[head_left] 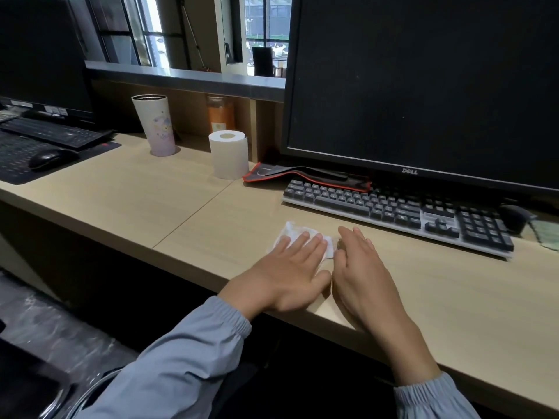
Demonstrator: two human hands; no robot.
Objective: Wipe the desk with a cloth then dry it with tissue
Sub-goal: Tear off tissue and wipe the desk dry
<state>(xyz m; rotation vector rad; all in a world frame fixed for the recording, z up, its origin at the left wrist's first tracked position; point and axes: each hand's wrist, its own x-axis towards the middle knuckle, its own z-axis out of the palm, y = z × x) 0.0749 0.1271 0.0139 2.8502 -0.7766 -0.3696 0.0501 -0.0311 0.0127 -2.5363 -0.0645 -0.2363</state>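
Clutter at the far left is a black keyboard (54,133) and a mouse (50,158) on a dark mat. Then come a pale tumbler (155,125) and an upright tissue roll (229,154) at the back of the desk (121,192).

In front of the roll and nearer the edge, the left hand (290,267) lies flat with straight fingers, pressing down a crumpled white sheet (295,231). It looks like tissue torn from the roll, though I cannot be sure it is not a thin cloth. The sheet shows past the fingertips and at the thumb side. Just beside it the right hand (363,267) is also flat and empty, its fingers straight on the bare wood.

Behind both hands a grey-framed keyboard (393,211) stands under a dark monitor (423,86). At the far right edge lies a greenish cloth (547,234), apart from the hands.

This looks like the drying pass. To do it well, keep the palm flat so the whole sheet stays in contact with the wood. Draw it in overlapping strokes along the front strip. Stay short of the keyboard rather than pushing damp under it. Refold or replace the sheet once it goes limp, since thin tissue tears and leaves crumbs. The free hand can steady the keyboard or lift it aside.
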